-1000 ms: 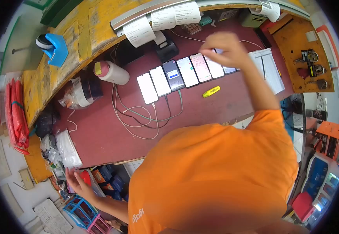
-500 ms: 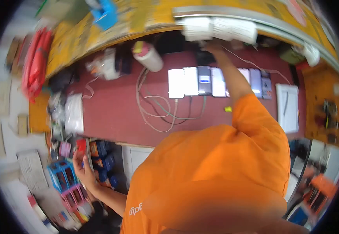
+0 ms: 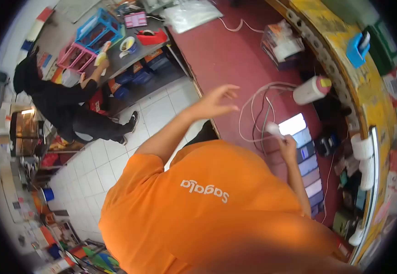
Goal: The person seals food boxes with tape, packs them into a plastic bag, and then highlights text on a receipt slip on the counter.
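My left hand (image 3: 217, 102) hangs above the near edge of the red tabletop (image 3: 217, 59), fingers spread and holding nothing. At the row of phones, my right hand (image 3: 287, 147) is closed on a small white piece (image 3: 274, 129), blurred so that its material cannot be told. Beside that hand lies a phone with a bright white screen (image 3: 293, 124). Several more phones (image 3: 309, 167) continue the row, most with lit screens, partly behind my right forearm. Looped charging cables (image 3: 254, 105) lie between my two hands.
A white bottle (image 3: 309, 90) stands beyond the cables. White paper rolls (image 3: 363, 157) hang under the yellow shelf (image 3: 376, 86). On a side bench are a red tape dispenser (image 3: 152, 36) and blue rack (image 3: 99, 29). A person in black (image 3: 66, 102) bends there, one hand holding something.
The view has swung round toward the side bench and the person there. My right hand has come from the paper rolls to the phones with the white piece. My left hand is now over the table edge.
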Demonstrator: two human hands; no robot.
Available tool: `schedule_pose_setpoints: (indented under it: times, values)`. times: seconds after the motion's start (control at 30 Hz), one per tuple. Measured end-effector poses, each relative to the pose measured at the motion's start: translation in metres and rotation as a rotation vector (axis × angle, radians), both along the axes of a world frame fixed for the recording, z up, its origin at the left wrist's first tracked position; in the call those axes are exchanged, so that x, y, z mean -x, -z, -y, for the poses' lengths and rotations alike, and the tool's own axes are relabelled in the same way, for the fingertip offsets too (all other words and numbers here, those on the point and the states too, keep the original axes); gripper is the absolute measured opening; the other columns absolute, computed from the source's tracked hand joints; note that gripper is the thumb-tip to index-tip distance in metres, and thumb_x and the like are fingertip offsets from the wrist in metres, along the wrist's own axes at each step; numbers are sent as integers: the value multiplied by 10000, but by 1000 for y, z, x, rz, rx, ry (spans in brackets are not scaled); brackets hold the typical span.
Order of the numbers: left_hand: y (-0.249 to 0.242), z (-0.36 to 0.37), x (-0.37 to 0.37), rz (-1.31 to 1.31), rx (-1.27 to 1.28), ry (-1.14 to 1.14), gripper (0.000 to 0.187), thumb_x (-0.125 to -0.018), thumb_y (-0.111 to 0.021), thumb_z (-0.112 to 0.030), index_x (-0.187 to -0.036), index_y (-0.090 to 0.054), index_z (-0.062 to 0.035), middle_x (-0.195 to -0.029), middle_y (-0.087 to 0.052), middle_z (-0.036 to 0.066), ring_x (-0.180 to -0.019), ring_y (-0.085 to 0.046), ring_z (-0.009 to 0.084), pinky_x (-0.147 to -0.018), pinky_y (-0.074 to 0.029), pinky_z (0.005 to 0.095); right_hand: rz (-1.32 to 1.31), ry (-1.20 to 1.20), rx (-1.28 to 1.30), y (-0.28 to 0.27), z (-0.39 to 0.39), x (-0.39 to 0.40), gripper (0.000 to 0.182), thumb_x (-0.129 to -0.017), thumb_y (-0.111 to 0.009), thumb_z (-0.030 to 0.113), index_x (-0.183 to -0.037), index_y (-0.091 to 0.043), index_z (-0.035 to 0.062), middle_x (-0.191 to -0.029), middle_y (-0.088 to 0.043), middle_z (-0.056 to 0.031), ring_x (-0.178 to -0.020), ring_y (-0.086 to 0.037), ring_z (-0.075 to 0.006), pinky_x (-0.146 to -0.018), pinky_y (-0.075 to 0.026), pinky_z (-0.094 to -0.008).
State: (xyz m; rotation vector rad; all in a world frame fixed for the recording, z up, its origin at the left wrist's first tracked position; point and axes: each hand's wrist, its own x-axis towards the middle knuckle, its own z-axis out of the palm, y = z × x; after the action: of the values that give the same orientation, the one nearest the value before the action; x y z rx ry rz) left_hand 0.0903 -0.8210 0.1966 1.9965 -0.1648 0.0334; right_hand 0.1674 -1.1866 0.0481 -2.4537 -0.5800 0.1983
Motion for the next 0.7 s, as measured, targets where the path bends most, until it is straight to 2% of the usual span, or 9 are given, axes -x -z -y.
schedule_pose_setpoints:
  times: [0.03,0.1,0.13,0.27,0.33,0.47,0.53,0.63,0.7]
  values:
    - [16,17,3,-21,17,42,637,-771,-722,-196,-1309,-422,-36,-1138,-579,132,-1057,-535,187,-858,-447,336,-244,32,-329,-55,-50,27,196,-819,-662,171,-831,-639,-23,-671,-564,-38,-658,-521,-138,-601,-424,-280]
    - [53,53,9,-200,224,139,948,-744,-750,-149,-1453,-123,-92,-1158,-544,130,-1121,-483,198,-937,-392,334,-645,85,-628,-60,-91,42,196,-836,-650,161,-928,-621,-9,-646,-526,8,-548,-458,-57,-464,-349,-221]
    - [90,58,0,-89,235,275,1012,-774,-707,-69,-1460,35,-111,-1159,-539,133,-1086,-504,174,-914,-408,319,-725,118,-653,-63,-104,45,209,-840,-651,164,-967,-610,3,-660,-530,16,-529,-455,-36,-442,-336,-188]
    - [100,58,-1,-377,630,246,878,-808,-627,25,-1462,-54,-97,-1138,-548,110,-1025,-533,144,-862,-434,273,-762,345,-876,-32,-116,49,244,-842,-660,214,-974,-610,15,-655,-552,-4,-552,-512,-58,-477,-387,-198]
    - [110,38,-4,-338,464,226,674,-834,-600,-30,-1412,-254,-33,-1152,-572,162,-938,-584,146,-803,-465,273,-748,432,-843,-3,-108,51,266,-842,-658,221,-990,-612,5,-664,-569,-14,-581,-545,-79,-497,-412,-217]
    - [207,-24,-26,-609,92,280,573,-830,-571,-27,-1361,-356,-9,-1135,-578,172,-950,-593,216,-842,-461,312,-426,542,-474,59,-82,45,337,-823,-667,252,-1023,-606,-13,-699,-608,-52,-617,-587,-141,-546,-457,-268]
    - [230,-46,-35,-67,-344,124,556,-811,-561,-28,-1339,-388,-2,-1151,-560,204,-996,-568,317,-882,-440,372,-272,538,-272,76,-78,26,414,-787,-687,282,-1044,-598,-30,-748,-638,-94,-654,-609,-203,-608,-483,-315]
    - [237,-76,-61,-92,-476,111,647,-783,-591,-58,-1375,-335,-15,-1254,-474,234,-1139,-432,398,-963,-362,412,-74,704,-160,56,-71,9,405,-768,-702,273,-1078,-605,30,-750,-605,-110,-682,-593,-204,-622,-464,-314]
    - [249,-105,-81,51,-692,118,728,-780,-648,-219,-1406,-309,-66,-1290,-470,179,-1208,-362,397,-994,-251,522,-50,894,-188,61,-42,11,397,-760,-691,278,-1065,-608,39,-794,-601,-150,-739,-592,-267,-662,-474,-357]
